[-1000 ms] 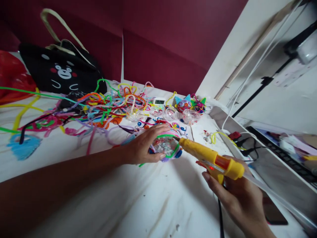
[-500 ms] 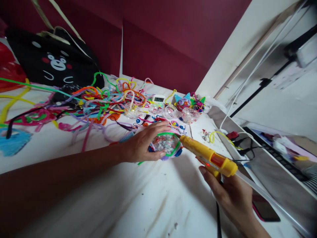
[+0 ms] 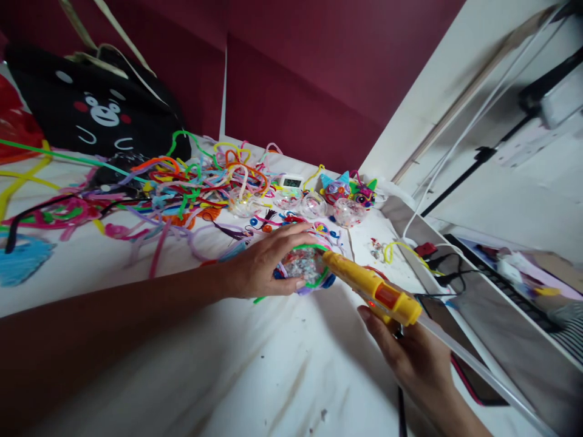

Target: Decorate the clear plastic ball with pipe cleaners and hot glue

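Note:
My left hand (image 3: 268, 258) is closed around the side of a small round craft piece (image 3: 304, 267), thumb in front and fingers over the back. The piece has a clear, glittery middle, a green pipe-cleaner rim and blue and purple trim along its sides. In my right hand (image 3: 410, 352) is a yellow hot glue gun (image 3: 368, 285), gripped by its handle. Its nozzle reaches over the right edge of the rim; whether it touches cannot be seen. A long translucent glue stick (image 3: 473, 367) sticks out of the gun's back, and a small red light glows on its side.
Tangled pipe cleaners (image 3: 204, 182) cover the back left, before a black bag (image 3: 91, 115). Behind my hands stand clear plastic cups (image 3: 314, 205), a small digital clock (image 3: 290, 182) and decorated figures (image 3: 336, 188). A phone (image 3: 478, 364) and cables (image 3: 449, 276) lie on the right.
My right hand and the glue gun have shifted slightly left, bringing the nozzle further over the rim. My left hand keeps its hold on the round piece.

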A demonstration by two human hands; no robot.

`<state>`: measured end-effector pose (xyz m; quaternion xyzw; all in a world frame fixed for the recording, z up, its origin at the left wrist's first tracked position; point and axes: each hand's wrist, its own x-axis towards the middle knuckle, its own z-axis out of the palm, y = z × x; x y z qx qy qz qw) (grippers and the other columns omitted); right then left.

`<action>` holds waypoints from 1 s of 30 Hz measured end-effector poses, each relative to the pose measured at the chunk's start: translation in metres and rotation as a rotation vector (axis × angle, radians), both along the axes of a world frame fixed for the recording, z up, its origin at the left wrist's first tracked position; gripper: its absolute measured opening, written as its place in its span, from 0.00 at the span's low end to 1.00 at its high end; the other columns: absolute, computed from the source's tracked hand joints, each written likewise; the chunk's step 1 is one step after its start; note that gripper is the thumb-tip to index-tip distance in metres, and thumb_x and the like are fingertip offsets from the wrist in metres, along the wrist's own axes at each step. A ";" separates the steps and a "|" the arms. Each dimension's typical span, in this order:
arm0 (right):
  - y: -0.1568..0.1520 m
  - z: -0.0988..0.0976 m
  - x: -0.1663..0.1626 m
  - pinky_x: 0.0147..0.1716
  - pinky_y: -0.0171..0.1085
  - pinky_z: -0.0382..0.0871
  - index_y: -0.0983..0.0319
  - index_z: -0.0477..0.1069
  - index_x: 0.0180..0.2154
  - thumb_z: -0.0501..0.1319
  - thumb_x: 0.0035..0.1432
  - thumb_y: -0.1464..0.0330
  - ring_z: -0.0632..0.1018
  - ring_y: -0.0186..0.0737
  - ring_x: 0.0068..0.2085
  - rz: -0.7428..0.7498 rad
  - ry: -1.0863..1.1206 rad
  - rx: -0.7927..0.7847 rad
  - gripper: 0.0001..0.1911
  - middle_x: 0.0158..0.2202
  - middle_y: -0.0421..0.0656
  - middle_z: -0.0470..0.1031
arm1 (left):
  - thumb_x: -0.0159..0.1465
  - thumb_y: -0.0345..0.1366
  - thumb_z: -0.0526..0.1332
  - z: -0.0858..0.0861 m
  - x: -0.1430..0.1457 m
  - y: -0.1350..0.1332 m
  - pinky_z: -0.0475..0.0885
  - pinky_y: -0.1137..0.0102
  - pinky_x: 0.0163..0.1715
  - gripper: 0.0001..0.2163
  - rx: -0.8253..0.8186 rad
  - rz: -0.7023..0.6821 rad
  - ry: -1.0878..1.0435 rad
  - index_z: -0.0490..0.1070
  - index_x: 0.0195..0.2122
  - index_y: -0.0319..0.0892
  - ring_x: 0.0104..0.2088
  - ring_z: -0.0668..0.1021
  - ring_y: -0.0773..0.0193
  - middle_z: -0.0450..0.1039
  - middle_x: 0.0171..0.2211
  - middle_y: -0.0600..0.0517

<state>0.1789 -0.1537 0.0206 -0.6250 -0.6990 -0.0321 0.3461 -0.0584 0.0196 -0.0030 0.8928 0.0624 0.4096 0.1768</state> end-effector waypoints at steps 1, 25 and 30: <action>0.000 0.000 0.001 0.33 0.41 0.74 0.54 0.70 0.47 0.58 0.62 0.67 0.78 0.47 0.40 0.003 -0.019 -0.007 0.10 0.41 0.47 0.76 | 0.59 0.34 0.65 0.000 0.000 0.000 0.60 0.53 0.64 0.32 0.000 0.002 0.000 0.56 0.64 0.44 0.66 0.61 0.47 0.56 0.66 0.39; 0.007 -0.007 0.005 0.47 0.54 0.74 0.59 0.69 0.53 0.59 0.61 0.70 0.79 0.51 0.45 0.117 -0.207 0.307 0.18 0.47 0.50 0.75 | 0.60 0.33 0.64 0.001 -0.001 -0.001 0.62 0.52 0.63 0.28 0.041 0.051 0.041 0.57 0.60 0.43 0.66 0.61 0.49 0.56 0.65 0.35; 0.008 -0.003 0.005 0.38 0.45 0.77 0.62 0.67 0.54 0.60 0.61 0.72 0.79 0.46 0.41 0.150 -0.259 0.335 0.19 0.46 0.51 0.75 | 0.60 0.34 0.64 0.001 -0.001 -0.001 0.62 0.53 0.63 0.28 0.056 0.045 0.036 0.57 0.60 0.42 0.66 0.62 0.49 0.56 0.65 0.35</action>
